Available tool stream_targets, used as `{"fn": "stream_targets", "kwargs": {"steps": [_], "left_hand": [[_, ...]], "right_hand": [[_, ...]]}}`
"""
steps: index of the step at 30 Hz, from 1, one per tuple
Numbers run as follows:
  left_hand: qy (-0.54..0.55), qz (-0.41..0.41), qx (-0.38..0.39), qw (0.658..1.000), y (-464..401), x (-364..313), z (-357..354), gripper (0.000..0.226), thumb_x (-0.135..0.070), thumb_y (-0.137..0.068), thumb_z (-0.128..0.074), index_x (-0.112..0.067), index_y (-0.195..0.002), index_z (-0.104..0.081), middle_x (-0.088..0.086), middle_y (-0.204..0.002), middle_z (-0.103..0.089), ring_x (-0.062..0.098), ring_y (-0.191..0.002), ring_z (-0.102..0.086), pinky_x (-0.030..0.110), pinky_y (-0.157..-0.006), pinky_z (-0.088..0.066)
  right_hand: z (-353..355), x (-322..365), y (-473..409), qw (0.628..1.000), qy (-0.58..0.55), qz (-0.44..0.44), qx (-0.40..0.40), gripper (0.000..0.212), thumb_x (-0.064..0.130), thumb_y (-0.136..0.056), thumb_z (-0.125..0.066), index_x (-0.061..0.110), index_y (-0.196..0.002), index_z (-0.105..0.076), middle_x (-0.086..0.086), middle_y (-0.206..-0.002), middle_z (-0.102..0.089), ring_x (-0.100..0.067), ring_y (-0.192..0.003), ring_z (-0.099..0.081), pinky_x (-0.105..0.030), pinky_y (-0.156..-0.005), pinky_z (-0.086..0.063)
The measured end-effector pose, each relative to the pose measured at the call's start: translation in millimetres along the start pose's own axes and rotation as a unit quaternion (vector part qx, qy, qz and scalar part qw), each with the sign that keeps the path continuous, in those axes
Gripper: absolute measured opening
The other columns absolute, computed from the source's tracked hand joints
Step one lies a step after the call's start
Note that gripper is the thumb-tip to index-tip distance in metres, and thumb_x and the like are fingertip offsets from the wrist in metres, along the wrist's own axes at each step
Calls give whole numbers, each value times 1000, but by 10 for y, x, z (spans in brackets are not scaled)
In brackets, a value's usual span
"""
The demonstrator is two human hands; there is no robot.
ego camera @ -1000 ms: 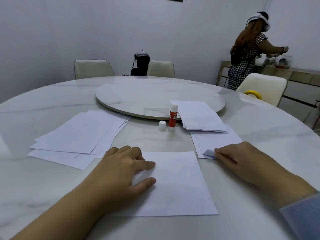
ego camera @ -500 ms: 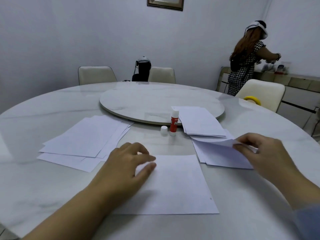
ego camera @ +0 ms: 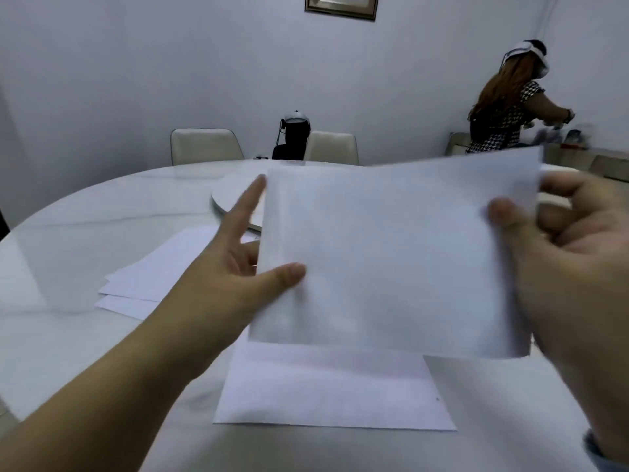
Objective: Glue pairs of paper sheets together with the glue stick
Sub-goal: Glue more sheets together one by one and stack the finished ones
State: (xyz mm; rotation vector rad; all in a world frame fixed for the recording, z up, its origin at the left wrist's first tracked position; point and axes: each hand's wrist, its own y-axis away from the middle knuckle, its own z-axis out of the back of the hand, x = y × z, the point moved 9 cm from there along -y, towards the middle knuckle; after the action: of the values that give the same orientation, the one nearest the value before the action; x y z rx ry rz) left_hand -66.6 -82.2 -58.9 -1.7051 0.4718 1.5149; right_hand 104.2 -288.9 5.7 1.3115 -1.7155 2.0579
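Head view: the right hand (ego camera: 571,267) had lifted a sheet (ego camera: 391,260) off the table (ego camera: 85,335) — thumb pinching its right edge. The left hand (ego camera: 238,267), previously on the flat sheet (ego camera: 326,396), now pinched its left edge. Pairing looked imminent — glue stick hidden.

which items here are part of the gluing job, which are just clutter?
Job:
- raised sheet, held by left hand and right hand
- sheet on the table
- paper stack at left

Not the job:
- turntable
- chairs
- black bag
- wall frame
- person at the counter
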Motion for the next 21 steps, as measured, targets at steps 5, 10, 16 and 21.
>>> {"fn": "stream_targets", "kwargs": {"steps": [5, 10, 16, 21], "left_hand": [[-138, 71, -102, 983, 178, 311, 359, 37, -22, -73, -77, -49, -94, -63, -2, -80, -73, 12, -67, -70, 24, -58, -53], [-187, 160, -36, 969, 289, 667, 447, 18, -20, -79, -72, -38, -82, -72, -10, -69, -68, 7, -58, -58, 27, -67, -42], [-241, 144, -41, 959, 274, 727, 543, 18, -23, -67, -82, -34, -76, -71, -13, -56, -55, 6, -48, -49, 25, -58, -41], [-256, 142, -18, 956, 301, 758, 524, 21, -22, -65, -83, -35, -74, -70, -11, -54, -54, 7, -46, -47, 21, -49, -39]], "right_hand": [[-312, -673, 529, 955, -70, -262, 121, 74, 20, -61, -82, 57, -119, -54, -14, -92, -76, -30, -81, -74, -38, -62, -60], [-187, -994, 751, 932, 118, -317, 133, 23, 15, -73, -80, 36, -82, -78, 0, -75, -75, -14, -66, -70, -21, -61, -54], [-191, -1142, 863, 903, 166, -364, 156, 19, 18, -72, -81, 36, -74, -78, 4, -73, -76, -14, -66, -72, -25, -63, -51], [-227, -1169, 895, 891, 199, -359, 193, 17, 22, -77, -79, 39, -75, -77, 0, -72, -75, -19, -68, -72, -28, -64, -55]]}}
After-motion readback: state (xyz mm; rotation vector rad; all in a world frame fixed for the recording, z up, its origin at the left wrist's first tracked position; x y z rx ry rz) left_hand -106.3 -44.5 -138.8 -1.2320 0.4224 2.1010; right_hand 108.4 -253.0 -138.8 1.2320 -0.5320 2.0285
